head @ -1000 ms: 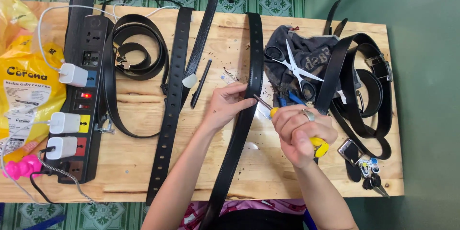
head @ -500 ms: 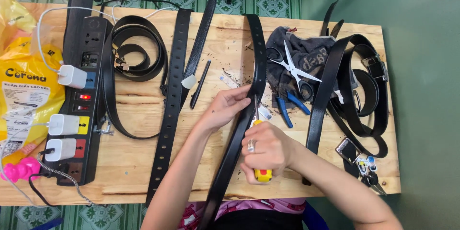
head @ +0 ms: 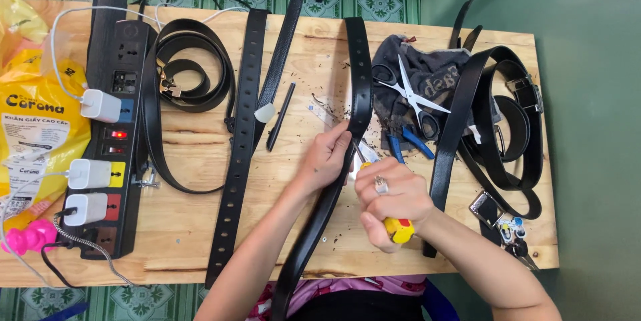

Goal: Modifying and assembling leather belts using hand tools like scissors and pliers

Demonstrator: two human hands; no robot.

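Observation:
A long black belt (head: 360, 74) runs from the table's far edge down toward me. My left hand (head: 327, 157) grips it at mid-length, fingers wrapped over its edge. My right hand (head: 390, 201) is closed around a yellow-handled tool (head: 399, 229), whose metal tip points up-left and meets the belt just beside my left fingers. A clear ruler (head: 327, 115) lies partly under the belt near my left hand.
Scissors (head: 417, 97) and blue-handled pliers (head: 404, 144) rest on a dark cloth (head: 434, 70). More black belts (head: 497, 114) pile at the right, others (head: 244, 127) lie left of centre. A black power strip (head: 110, 140) with chargers and a yellow packet (head: 33, 120) sit far left.
My right hand moved left and toward me with the yellow-handled tool, bringing its tip against the belt. My left hand stayed on the belt.

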